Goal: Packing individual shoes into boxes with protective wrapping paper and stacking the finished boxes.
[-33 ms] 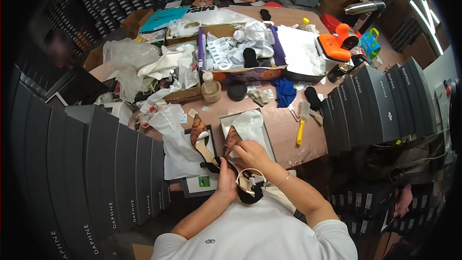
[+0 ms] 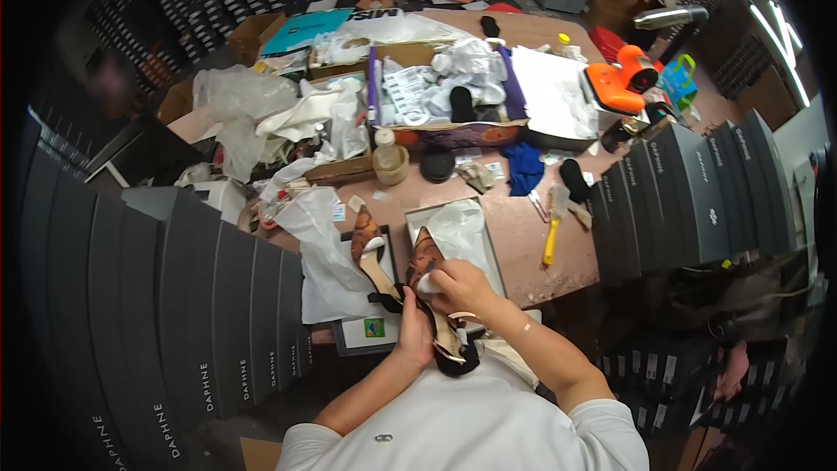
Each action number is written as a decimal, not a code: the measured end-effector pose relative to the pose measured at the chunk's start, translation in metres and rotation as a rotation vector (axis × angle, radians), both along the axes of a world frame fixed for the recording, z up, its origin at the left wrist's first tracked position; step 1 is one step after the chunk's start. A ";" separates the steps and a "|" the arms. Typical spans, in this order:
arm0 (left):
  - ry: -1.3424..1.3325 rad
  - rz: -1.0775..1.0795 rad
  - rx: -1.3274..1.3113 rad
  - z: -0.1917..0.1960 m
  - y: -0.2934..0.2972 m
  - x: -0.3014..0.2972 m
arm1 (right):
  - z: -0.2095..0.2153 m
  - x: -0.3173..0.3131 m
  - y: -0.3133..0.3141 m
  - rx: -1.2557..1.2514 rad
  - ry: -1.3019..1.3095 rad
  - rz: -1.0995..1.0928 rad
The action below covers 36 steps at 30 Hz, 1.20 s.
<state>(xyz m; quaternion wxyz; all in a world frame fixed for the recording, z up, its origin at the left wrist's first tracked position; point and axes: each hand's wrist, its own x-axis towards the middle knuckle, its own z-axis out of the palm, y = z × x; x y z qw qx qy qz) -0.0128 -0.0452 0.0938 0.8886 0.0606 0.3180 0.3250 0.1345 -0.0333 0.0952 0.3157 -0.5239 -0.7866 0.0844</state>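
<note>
My left hand (image 2: 416,324) is wrapped round the middle of a pointed high-heeled shoe (image 2: 425,252) with a brown-and-black patterned toe. Its black back part (image 2: 459,361) is turned toward my body. The fingers of my right hand (image 2: 464,286) pinch a white wad (image 2: 427,283), probably paper, at the opening behind the toe. Just left lies the matching shoe (image 2: 364,231), toe pointing away, with white stuffing in it and a black strap by my left fingers. A thin gold-coloured loop (image 2: 455,317) shows near the held shoe's back part; what it hangs from I cannot tell.
An open shoebox (image 2: 499,272) with white tissue sits just beyond my hands. Stacks of dark shoeboxes stand left (image 2: 187,288) and right (image 2: 689,201). Farther back are a purple carton (image 2: 516,92) of crumpled paper, a glue jar (image 2: 390,166), a yellow-handled brush (image 2: 549,242) and a blue cloth (image 2: 524,167).
The whole view has shifted slightly. The gold-coloured loop, round before, now looks narrower and tilted. My right fingers have shifted a little, and more of the white wad shows.
</note>
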 end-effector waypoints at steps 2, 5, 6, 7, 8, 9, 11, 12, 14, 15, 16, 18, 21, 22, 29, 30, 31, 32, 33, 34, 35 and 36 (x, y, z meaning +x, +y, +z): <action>0.143 0.044 0.073 0.013 0.012 -0.008 | 0.020 0.001 -0.015 -0.096 0.385 -0.034; 0.010 0.021 -0.092 -0.015 0.029 -0.037 | -0.035 0.029 -0.002 -0.125 0.139 -0.359; 0.004 0.000 -0.118 -0.013 0.032 -0.039 | -0.072 0.039 0.001 -0.229 0.024 -0.338; 0.033 -0.010 -0.128 -0.015 0.031 -0.039 | -0.114 0.047 -0.001 -0.339 -0.090 -0.328; 0.057 -0.002 -0.128 -0.017 0.032 -0.040 | -0.117 0.043 0.008 -0.438 -0.208 -0.298; 0.083 0.000 -0.128 -0.019 0.034 -0.040 | -0.118 0.039 0.006 -0.438 -0.159 -0.272; 0.127 0.027 -0.046 -0.026 0.034 -0.041 | -0.037 0.016 0.016 -0.302 0.135 -0.167; 0.158 0.006 -0.015 -0.029 0.030 -0.038 | -0.010 0.006 0.013 -0.248 0.274 -0.134; 0.142 0.000 0.032 -0.013 0.022 -0.024 | 0.007 -0.013 0.012 -0.171 -0.044 0.078; 0.216 0.010 0.062 -0.005 0.010 -0.015 | -0.003 -0.018 0.010 -0.162 -0.127 0.071; 0.179 0.036 0.033 -0.001 0.005 -0.013 | -0.018 -0.020 0.010 -0.148 -0.214 0.072; 0.120 0.023 0.022 0.000 0.006 -0.019 | -0.037 -0.020 -0.001 -0.112 -0.222 0.127; 0.235 0.082 0.039 -0.016 0.007 -0.019 | -0.015 -0.013 -0.018 -0.090 -0.092 0.033; 0.252 0.110 0.032 -0.021 0.013 -0.020 | -0.006 -0.005 -0.028 -0.023 -0.057 -0.027; 0.212 0.038 0.045 -0.003 0.029 -0.020 | -0.005 0.011 -0.028 -0.259 0.223 -0.333; 0.235 0.087 0.070 0.000 0.029 -0.014 | 0.005 -0.004 -0.024 -0.323 0.337 -0.133; 0.150 -0.007 0.063 -0.009 0.027 -0.020 | 0.033 -0.020 -0.018 -0.704 0.629 0.020; 0.386 -0.062 0.071 -0.026 0.019 -0.024 | 0.024 -0.031 -0.009 -0.707 0.509 0.110; 0.347 0.004 0.110 -0.021 0.008 -0.019 | -0.003 -0.042 0.002 -0.611 0.495 0.062; 0.302 0.070 0.140 -0.009 -0.003 -0.009 | -0.024 -0.050 0.008 -0.524 0.474 0.012; 0.311 0.085 0.092 0.008 -0.008 -0.006 | -0.024 -0.056 0.011 -0.524 0.415 0.010; 0.251 0.058 0.118 -0.023 -0.004 -0.018 | -0.024 -0.060 0.012 -0.526 0.355 0.010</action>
